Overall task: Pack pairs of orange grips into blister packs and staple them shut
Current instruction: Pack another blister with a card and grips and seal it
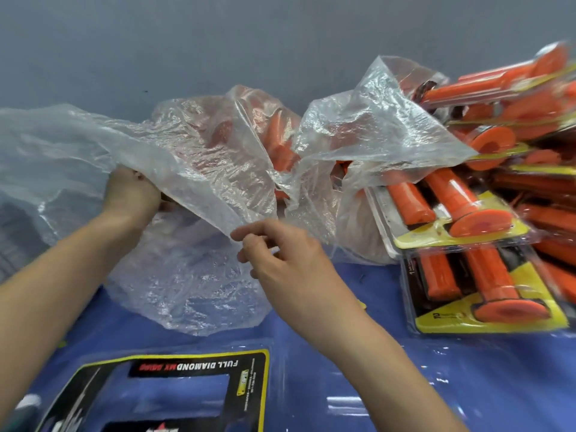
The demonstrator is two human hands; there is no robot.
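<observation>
A large crumpled clear plastic bag [199, 169] lies across the middle of the blue table, with loose orange grips [277, 141] showing through it at the back. My left hand [131, 190] grips a fold of the bag at its left side. My right hand [280, 254] pinches the bag's front edge between thumb and fingers. An open blister pack [174, 391] with a black and yellow card lies flat at the front, holding no grips.
A heap of filled blister packs [486, 213] with orange grips on yellow cards is piled at the right. More clear plastic [37, 145] bunches at the far left. A grey wall [218, 42] rises behind the table [452, 369].
</observation>
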